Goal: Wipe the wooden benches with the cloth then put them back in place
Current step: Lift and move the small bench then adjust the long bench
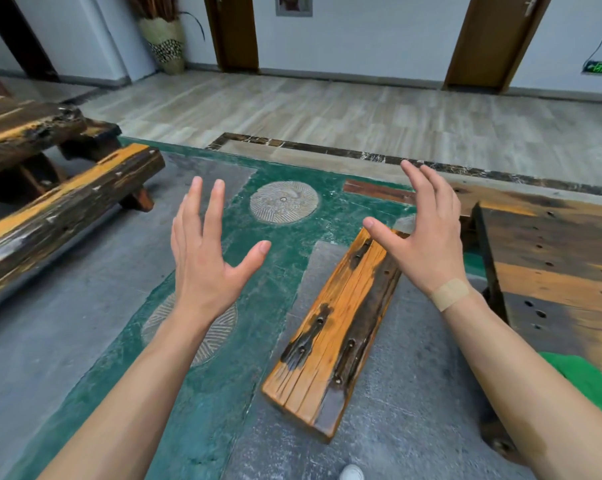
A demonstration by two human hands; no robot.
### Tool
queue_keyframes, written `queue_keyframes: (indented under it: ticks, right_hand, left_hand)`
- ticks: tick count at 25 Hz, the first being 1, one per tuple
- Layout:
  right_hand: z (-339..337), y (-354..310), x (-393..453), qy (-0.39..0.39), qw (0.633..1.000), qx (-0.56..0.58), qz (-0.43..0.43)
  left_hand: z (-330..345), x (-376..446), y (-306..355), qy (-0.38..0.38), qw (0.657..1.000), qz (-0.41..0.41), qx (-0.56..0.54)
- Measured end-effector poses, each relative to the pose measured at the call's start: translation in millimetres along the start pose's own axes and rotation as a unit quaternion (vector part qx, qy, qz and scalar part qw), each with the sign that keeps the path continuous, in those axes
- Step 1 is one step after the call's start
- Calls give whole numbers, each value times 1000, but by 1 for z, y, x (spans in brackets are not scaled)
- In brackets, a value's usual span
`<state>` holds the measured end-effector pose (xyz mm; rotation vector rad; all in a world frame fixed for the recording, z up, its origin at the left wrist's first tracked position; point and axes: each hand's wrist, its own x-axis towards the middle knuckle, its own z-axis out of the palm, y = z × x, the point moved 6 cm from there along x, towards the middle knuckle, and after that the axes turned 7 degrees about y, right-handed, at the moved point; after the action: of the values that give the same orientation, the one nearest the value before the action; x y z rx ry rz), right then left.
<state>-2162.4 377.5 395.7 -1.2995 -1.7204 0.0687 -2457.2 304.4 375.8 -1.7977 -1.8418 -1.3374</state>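
Above the floor, my hands: both are raised in front of me, fingers spread and straight, holding nothing.
Left hand [206, 258]: back toward me, thumb out to the right, hovering over the green and grey floor.
Right hand [427, 233]: fingers fanned, thumb pointing left, in front of the far end of the small bench; I cannot tell whether it touches the wood. A tan plaster [450, 294] crosses my wrist.
Small bench [334, 327]: a short thick slab of orange wood with straight grain, black scorched streaks and dark bolt holes, lying at a slant on the floor between my forearms, nearer the right one.
Cloth [583, 382]: bright green and crumpled, at the right edge behind my right forearm, on the near edge of the table.
Table [549, 258]: heavy dark planks with orange patches and round holes, just right of the small bench.
Long bench [67, 209]: a rough, glossy beam, orange on top and blackened on the sides, on the left beside a second dark wooden table [22, 129].
Floor [95, 306]: speckled grey with a textured green band and two round carved stone discs, one beyond my left hand [284, 201]; pale wood-look tiles lie farther off.
Room: white walls, brown doors [493, 39], a woven vase [164, 43] in the far left corner.
Shoe [351, 472]: white toe at the bottom edge.
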Motion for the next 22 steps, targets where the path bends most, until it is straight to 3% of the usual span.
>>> queue_keyframes:
  ticks: [12,22]
  right_hand:
    - [4,52,48,22,999,-23,38]
    - [29,51,47,67,991,-68,95]
  left_hand:
    - [80,67,20,-8,999,36,-39]
    - [127,101,-10,-51,989,73,-114]
